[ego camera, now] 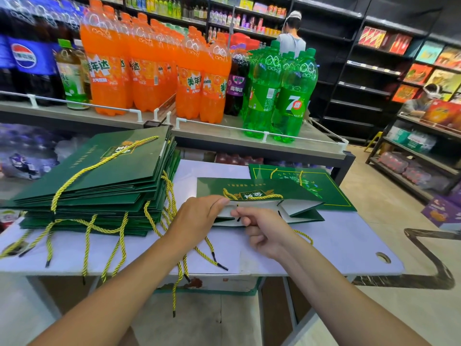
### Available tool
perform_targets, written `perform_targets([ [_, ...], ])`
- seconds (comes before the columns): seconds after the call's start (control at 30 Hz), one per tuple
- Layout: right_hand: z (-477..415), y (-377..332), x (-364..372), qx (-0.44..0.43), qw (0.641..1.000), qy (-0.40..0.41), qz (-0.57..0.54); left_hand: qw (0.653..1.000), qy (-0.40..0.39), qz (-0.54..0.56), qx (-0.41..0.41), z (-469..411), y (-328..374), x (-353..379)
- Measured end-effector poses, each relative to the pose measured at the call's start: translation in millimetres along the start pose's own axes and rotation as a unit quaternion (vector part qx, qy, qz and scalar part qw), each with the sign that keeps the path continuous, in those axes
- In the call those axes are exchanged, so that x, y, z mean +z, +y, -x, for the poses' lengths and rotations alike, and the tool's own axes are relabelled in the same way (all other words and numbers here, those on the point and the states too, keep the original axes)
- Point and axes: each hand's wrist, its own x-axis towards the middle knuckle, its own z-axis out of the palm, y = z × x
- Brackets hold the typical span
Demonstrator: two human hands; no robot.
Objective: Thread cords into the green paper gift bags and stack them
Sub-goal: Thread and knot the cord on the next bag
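"Head view, fingers first: what do they hold?"

"The left hand pinches the upper lip of the bag, thumb on top, and lifts the mouth ajar. The right hand has its fingers curled tight at that same rim, nipping what looks like the dark tip of a cord. The rest of it trails out from under the wrist."

"And the bag itself?"

"It lies flat on the table, mouth toward the person. One gold handle already loops across its top face. It partly overlaps a second bag behind it."

"So which step is this?"

"Threading, I'd say. The right hand seems to be feeding the tip through a hole in the near wall. I cannot see the hole itself."

"What does the next move need?"

"Probably a steady left pinch, so the mouth stays open while the tip is pushed through and drawn out. After that the other end wants its own hole."

"And stacking?"

"The stack sits well to the left, handles hanging off the table edge. Loose cords lie between it and the hands. This bag is not ready to join it yet."
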Motion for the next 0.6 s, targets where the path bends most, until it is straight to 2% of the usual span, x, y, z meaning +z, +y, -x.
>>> perform_targets([
  [0.13,5,3,1,-0.065,0.990,0.031,0.122,1.000,-0.001,0.013,-0.001,-1,-2,1],
  [0.2,10,1,4,-0.090,0.980,0.022,0.179,1.000,-0.015,0.016,0.003,-1,-1,-1],
  [0.27,18,-7,3,-0.150,0.948,0.016,0.279,0.999,-0.041,0.017,0.008,0,1,-1],
  [0.3,19,-13,0,-0.204,0.914,0.043,0.349,0.998,-0.053,0.015,0.013,0,2,-2],
  [0.33,18,-20,-7,-0.264,0.856,0.097,0.434,0.998,-0.060,0.010,0.017,0,3,-1],
  [0.37,12,-28,-18,-0.308,0.779,0.155,0.525,0.998,-0.064,0.004,0.021,-1,3,-1],
  [0.4,7,-36,-27,-0.320,0.707,0.185,0.603,0.997,-0.067,-0.004,0.024,-1,3,0],
  [0.43,2,-43,-36,-0.302,0.665,0.173,0.661,0.997,-0.071,-0.012,0.032,-1,3,1],
  [0.47,-5,-50,-44,-0.269,0.656,0.135,0.692,0.996,-0.075,-0.024,0.042,-1,2,2],
  [0.53,-16,-57,-56,-0.199,0.706,0.036,0.679,0.994,-0.085,-0.042,0.054,-1,0,4],
  [0.6,-25,-63,-60,-0.199,0.757,-0.024,0.622,0.993,-0.092,-0.047,0.049,-1,-1,4],
])
